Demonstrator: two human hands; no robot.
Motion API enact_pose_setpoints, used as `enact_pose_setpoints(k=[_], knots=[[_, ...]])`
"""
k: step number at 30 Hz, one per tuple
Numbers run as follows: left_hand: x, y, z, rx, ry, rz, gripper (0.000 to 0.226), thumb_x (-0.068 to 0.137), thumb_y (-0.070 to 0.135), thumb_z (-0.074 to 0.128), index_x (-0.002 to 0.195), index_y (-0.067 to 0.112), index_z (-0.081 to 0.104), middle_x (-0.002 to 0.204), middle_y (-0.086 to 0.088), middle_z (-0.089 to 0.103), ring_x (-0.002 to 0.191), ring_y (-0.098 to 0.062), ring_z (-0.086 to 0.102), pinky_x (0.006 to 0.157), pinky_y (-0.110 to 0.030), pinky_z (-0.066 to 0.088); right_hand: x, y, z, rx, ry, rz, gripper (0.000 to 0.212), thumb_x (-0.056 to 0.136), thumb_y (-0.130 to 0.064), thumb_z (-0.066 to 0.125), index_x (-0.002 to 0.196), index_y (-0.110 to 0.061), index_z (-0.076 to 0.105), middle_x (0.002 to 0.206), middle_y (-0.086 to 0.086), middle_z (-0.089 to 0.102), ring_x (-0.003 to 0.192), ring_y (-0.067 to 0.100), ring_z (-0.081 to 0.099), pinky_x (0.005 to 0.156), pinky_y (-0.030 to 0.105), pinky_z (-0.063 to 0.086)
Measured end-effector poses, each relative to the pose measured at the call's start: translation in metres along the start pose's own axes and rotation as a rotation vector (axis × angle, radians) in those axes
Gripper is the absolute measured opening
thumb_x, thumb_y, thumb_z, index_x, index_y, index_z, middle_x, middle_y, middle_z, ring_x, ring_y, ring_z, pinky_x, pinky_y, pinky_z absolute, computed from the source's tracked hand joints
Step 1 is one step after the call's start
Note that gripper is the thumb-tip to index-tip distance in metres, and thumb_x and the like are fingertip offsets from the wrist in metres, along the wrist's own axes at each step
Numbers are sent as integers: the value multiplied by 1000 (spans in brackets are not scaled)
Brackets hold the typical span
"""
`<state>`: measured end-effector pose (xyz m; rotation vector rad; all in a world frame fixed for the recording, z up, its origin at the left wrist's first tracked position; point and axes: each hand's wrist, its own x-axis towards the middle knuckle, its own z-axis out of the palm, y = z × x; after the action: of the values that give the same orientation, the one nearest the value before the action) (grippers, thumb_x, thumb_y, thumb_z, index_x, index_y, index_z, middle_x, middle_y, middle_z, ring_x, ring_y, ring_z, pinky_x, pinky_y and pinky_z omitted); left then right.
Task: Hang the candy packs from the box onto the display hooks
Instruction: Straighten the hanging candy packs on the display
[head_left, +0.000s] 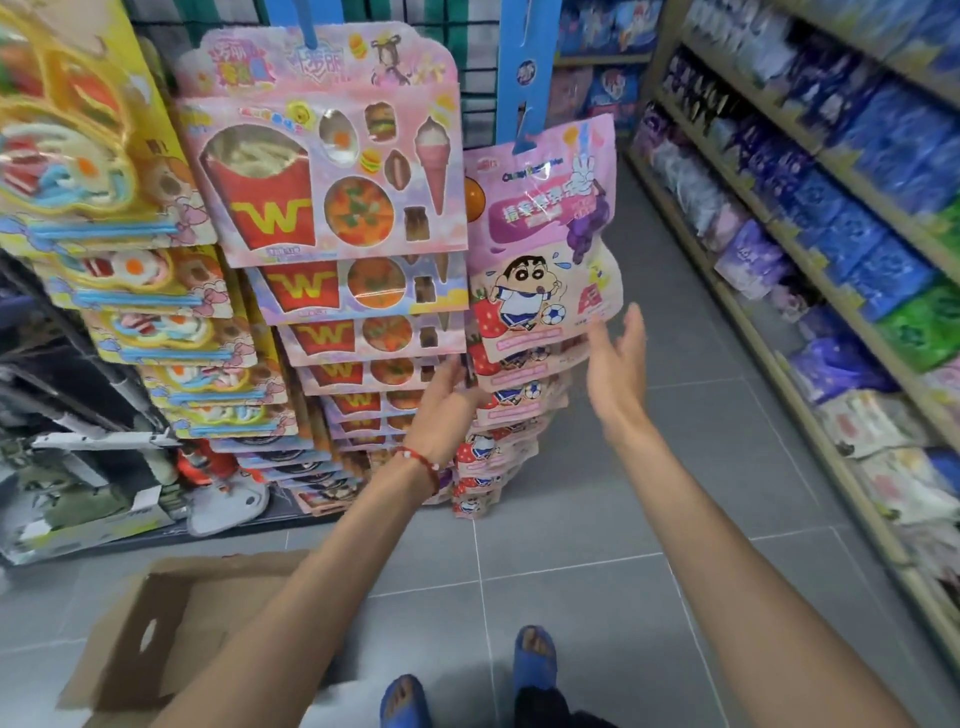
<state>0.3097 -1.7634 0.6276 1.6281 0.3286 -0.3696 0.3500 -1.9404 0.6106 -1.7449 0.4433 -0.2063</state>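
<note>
A column of pink candy packs with a cartoon boy and a football hangs from a blue display strip (519, 78); the top pack (545, 249) is the nearest. My right hand (618, 364) is held open just right of and below that pack, fingers straight and close to its lower corner. My left hand (447, 400), with a red string bracelet, reaches with straight fingers to the left edge of the lower packs (511, 400); I cannot tell if it touches them. An open cardboard box (156, 623) lies on the floor at lower left, its inside largely hidden by my left arm.
Pink fries-and-pizza gummy cards (332, 171) hang in a column left of the packs, yellow cards (93, 156) further left. Toy boxes (78, 499) stand at floor level on the left. A shelf of blue and purple bags (841, 218) lines the right side. Grey floor tiles (597, 519) lie underfoot.
</note>
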Motion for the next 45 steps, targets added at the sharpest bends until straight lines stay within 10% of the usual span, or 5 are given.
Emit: enact_pose_setpoints(k=[5, 15, 20, 23, 45], knots=[[18, -8, 34, -18, 37, 45, 66, 91, -6, 52, 146, 29, 45, 136, 8, 62, 126, -15, 55, 105, -37, 43, 41, 11, -17, -75, -187, -13, 69, 106, -57, 34, 164, -28, 10, 169, -3, 22, 155, 17, 21, 126, 43, 19], [21, -28, 52, -91, 190, 84, 66, 92, -17, 44, 140, 29, 41, 111, 26, 55, 97, 15, 51, 77, -12, 43, 44, 40, -28, -60, -285, 21, 42, 112, -40, 29, 147, -22, 43, 137, -28, 51, 124, -13, 47, 101, 1, 29], [31, -53, 53, -65, 178, -36, 64, 92, -12, 48, 147, 19, 44, 107, 19, 63, 99, 5, 58, 93, -27, 52, 57, 71, -19, -38, -353, 165, 66, 106, -60, 15, 162, -27, 25, 166, -4, 30, 152, 14, 28, 126, 39, 20], [40, -55, 57, -63, 164, -36, 67, 91, -12, 49, 149, 22, 41, 108, 23, 60, 93, 13, 55, 71, -9, 46, 58, 85, -12, -3, -405, 181, 63, 106, -59, 12, 160, -30, 27, 160, -7, 38, 145, 10, 37, 120, 36, 28], [92, -130, 57, -137, 285, -202, 67, 91, -11, 49, 148, 24, 42, 133, 2, 62, 118, -15, 59, 103, -40, 49, 71, 151, -6, 5, -548, 278, 73, 105, -56, -3, 155, -24, 40, 153, -2, 51, 141, 15, 44, 120, 46, 27]])
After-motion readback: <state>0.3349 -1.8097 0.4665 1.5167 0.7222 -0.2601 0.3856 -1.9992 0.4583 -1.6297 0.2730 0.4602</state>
